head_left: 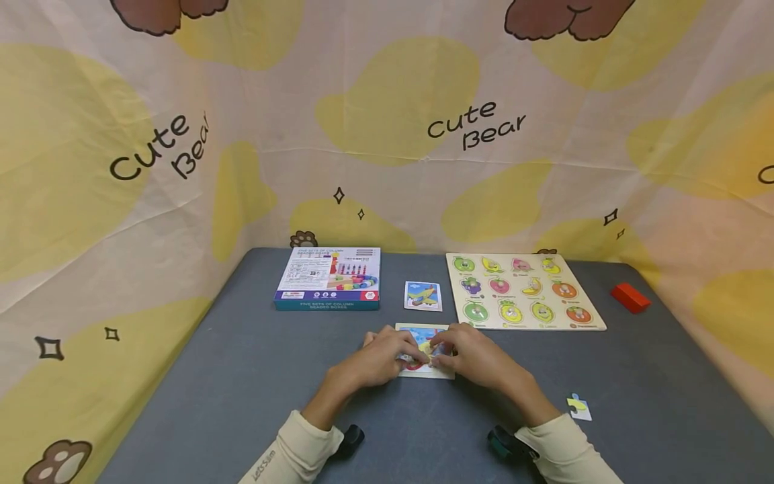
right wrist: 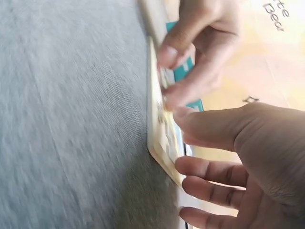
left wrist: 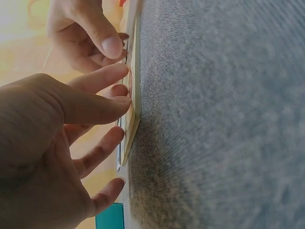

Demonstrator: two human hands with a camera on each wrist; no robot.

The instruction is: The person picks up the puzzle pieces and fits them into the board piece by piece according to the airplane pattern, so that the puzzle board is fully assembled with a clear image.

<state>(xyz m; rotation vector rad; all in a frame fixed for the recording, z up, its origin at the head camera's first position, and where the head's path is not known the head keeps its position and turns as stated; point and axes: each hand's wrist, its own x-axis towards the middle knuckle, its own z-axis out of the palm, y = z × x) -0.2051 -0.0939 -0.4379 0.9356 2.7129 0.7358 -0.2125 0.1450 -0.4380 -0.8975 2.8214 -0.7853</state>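
Observation:
A small jigsaw puzzle in a pale wooden tray (head_left: 426, 329) lies on the dark grey table, its picture partly covered by both hands. My left hand (head_left: 381, 356) reaches over its left side. In the left wrist view the thumb and forefinger touch the puzzle surface, with the other fingers spread. From the other side comes my right hand (head_left: 474, 356), its thumb and fingertips on the puzzle's right part. In the right wrist view its fingers (right wrist: 212, 169) are loosely bent along the tray edge. Whether either hand pinches a piece is hidden. A loose jigsaw piece (head_left: 579, 408) lies at the right.
Behind the tray lies a picture card (head_left: 423, 296) showing an airplane. A boxed bead set (head_left: 328, 279) stands back left, and a fruit picture board (head_left: 526, 292) back right. A red block (head_left: 631, 298) sits near the right edge. Printed cloth (head_left: 387, 101) hangs behind the table.

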